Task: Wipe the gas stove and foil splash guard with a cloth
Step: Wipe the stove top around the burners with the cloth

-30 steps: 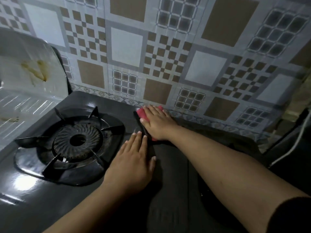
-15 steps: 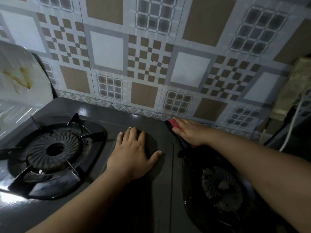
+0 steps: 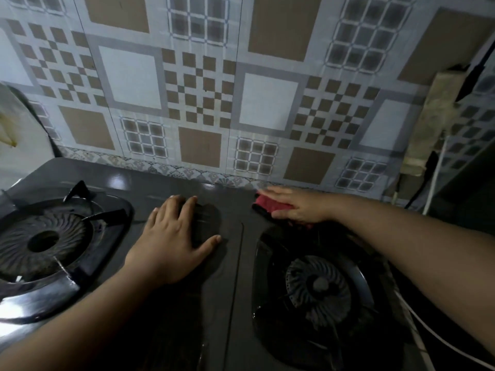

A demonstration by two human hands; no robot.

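A dark grey two-burner gas stove (image 3: 235,263) fills the lower view. My right hand (image 3: 297,204) presses a red cloth (image 3: 270,203) flat onto the stove's back edge, just behind the right burner (image 3: 318,287), with its fingers straight over the cloth. Flat on the stove's middle panel rests my left hand (image 3: 171,242), fingers spread, between the two burners. The left burner (image 3: 42,239) carries a black pan support. The foil splash guard (image 3: 16,135) shows at the far left edge, with a yellowish stain on it.
A patterned tile wall (image 3: 241,103) rises right behind the stove. At the right stand a dirty pale upright object (image 3: 431,124) and white and black cables (image 3: 434,180). A white cable runs along the stove's right side (image 3: 439,341).
My right hand slid the red cloth rightward along the stove's back edge, from the middle to behind the right burner. The view panned right; my left hand stayed flat on the middle panel.
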